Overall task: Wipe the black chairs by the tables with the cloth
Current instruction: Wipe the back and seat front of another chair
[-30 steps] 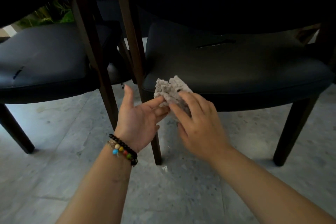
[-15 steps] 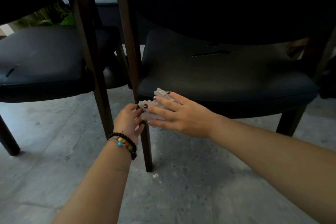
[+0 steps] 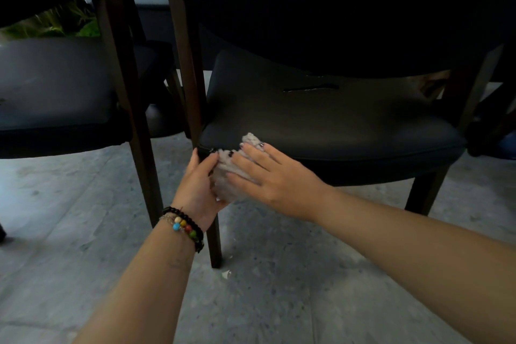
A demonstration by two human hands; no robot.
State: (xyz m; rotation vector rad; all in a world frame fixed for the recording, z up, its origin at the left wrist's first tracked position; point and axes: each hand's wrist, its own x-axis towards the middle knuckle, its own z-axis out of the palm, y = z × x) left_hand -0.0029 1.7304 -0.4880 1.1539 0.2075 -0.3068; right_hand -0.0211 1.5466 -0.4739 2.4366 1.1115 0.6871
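Grey cloth point(image 3: 233, 173) sits bunched at the front left corner of the right-hand black chair's seat point(image 3: 321, 120), my right hand point(image 3: 268, 173) pressing it flat-fingered while my left hand point(image 3: 199, 184) cups it from the side. Seat mostly unwiped by my reckoning; left chair point(image 3: 53, 86) untouched. Since a second ago, cloth went from pinched in front of the seat edge to pressed on the corner.

Crumpled grey cloth point(image 3: 231, 176) against black chair point(image 3: 335, 126) corner
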